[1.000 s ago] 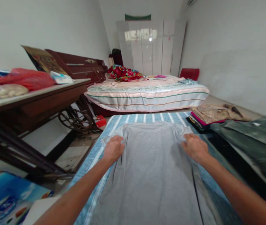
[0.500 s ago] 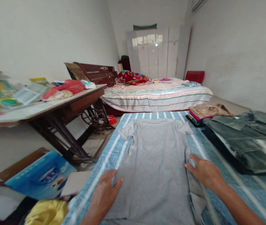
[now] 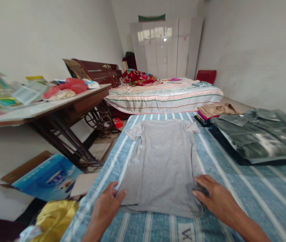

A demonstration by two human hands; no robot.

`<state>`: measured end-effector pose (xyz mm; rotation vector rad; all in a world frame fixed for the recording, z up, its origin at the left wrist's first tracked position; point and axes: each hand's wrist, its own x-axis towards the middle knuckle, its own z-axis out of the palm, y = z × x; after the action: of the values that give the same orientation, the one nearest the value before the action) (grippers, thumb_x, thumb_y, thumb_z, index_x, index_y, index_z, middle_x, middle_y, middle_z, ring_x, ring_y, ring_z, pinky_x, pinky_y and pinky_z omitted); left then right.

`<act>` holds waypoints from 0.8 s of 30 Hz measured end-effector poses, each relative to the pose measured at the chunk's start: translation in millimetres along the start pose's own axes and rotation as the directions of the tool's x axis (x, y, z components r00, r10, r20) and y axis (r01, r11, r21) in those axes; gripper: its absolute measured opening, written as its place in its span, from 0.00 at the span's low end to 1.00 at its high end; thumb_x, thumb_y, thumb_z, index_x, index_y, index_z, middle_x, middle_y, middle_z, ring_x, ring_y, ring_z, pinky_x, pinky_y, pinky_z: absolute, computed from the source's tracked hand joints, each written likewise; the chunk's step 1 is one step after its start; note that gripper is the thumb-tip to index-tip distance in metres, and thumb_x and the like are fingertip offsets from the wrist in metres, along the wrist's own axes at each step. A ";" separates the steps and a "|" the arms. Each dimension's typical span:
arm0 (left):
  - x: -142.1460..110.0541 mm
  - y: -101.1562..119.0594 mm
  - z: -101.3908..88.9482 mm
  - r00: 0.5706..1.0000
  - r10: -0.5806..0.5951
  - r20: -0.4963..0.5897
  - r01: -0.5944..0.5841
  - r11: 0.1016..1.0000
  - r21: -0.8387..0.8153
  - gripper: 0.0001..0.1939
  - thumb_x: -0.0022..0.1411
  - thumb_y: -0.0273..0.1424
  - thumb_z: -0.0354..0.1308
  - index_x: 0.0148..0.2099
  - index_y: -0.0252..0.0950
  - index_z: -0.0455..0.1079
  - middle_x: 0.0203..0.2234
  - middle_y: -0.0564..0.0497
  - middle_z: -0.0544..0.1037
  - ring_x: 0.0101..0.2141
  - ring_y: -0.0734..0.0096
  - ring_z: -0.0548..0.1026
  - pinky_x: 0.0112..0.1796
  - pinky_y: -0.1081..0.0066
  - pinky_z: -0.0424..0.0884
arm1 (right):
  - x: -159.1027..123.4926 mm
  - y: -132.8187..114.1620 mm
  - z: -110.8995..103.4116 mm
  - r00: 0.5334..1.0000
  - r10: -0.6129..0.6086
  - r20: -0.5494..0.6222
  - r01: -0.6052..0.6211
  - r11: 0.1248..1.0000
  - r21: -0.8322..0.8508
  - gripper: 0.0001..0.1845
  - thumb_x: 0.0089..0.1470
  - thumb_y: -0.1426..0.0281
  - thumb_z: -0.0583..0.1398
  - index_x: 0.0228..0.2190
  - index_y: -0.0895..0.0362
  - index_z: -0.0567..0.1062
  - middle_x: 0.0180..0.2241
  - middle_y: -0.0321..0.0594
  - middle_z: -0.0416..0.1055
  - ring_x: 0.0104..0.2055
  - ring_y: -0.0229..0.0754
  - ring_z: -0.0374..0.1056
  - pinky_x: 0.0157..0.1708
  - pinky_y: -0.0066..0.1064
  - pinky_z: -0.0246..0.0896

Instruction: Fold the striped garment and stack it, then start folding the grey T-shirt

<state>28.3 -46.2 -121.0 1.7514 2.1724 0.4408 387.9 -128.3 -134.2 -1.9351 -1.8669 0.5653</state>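
A light grey T-shirt [image 3: 166, 168] lies spread on the blue striped bed cover [image 3: 155, 228], its collar end away from me and its hem towards me. Both short sleeves stick out at the far end. At the lower left edge of the shirt is my left hand [image 3: 105, 206], thumb and fingers apart and touching the cloth's border. My right hand [image 3: 214, 200] has its thumb and fingers around the right side edge near the hem, with a dark bit of fabric between them.
To the right lie a folded dark green denim jacket [image 3: 261, 134] and a small stack of folded clothes [image 3: 214, 111]. Leftward stand a cluttered sewing-machine table [image 3: 82, 101], a blue box [image 3: 49, 178] and yellow cloth [image 3: 57, 218]. Beyond are another bed [image 3: 168, 97] and a wardrobe [image 3: 163, 50].
The loose flap along the shirt's right side has been drawn in, and its lower edge lies flatter. My right hand has moved slightly towards me. The hem shows now as the view tilted down.
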 end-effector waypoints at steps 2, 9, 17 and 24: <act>0.6 0.8 -1.1 1.000 -0.007 0.017 0.006 0.999 0.038 0.23 0.48 0.42 0.53 0.44 0.35 0.69 0.29 0.47 0.78 0.35 0.58 0.77 0.38 0.67 0.69 | -9.1 -2.2 -1.0 0.999 -0.007 0.038 0.007 1.000 0.004 0.24 0.50 0.61 0.57 0.49 0.53 0.71 0.56 0.45 0.62 0.57 0.48 0.60 0.55 0.39 0.55; 2.1 -0.4 0.4 0.996 -0.024 0.083 0.028 0.998 -0.052 0.19 0.46 0.43 0.54 0.38 0.37 0.70 0.28 0.48 0.78 0.37 0.59 0.76 0.36 0.70 0.68 | -23.3 9.1 1.8 0.994 -0.029 0.108 0.029 1.000 -0.006 0.23 0.45 0.70 0.58 0.46 0.54 0.71 0.60 0.46 0.56 0.60 0.48 0.56 0.57 0.40 0.53; -0.6 -0.9 1.8 0.993 0.110 0.039 -0.110 0.994 -0.007 0.14 0.48 0.42 0.51 0.19 0.39 0.58 0.12 0.58 0.59 0.19 0.73 0.62 0.25 0.73 0.56 | -23.9 18.5 -15.5 0.977 -0.096 0.188 0.089 0.995 0.045 0.17 0.46 0.75 0.53 0.39 0.52 0.71 0.50 0.40 0.69 0.52 0.44 0.65 0.52 0.36 0.59; -5.5 2.2 0.8 0.996 0.087 0.031 -0.086 0.995 -0.051 0.14 0.49 0.43 0.53 0.21 0.39 0.60 0.13 0.58 0.61 0.20 0.73 0.64 0.25 0.74 0.57 | -24.3 27.6 1.6 0.995 -0.098 -0.013 0.098 0.994 -0.051 0.28 0.47 0.73 0.55 0.52 0.55 0.67 0.54 0.44 0.65 0.56 0.46 0.61 0.57 0.41 0.54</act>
<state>31.7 -51.1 -120.4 1.8179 2.0511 0.4790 409.5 -153.5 -150.0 -1.8614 -1.9716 0.4755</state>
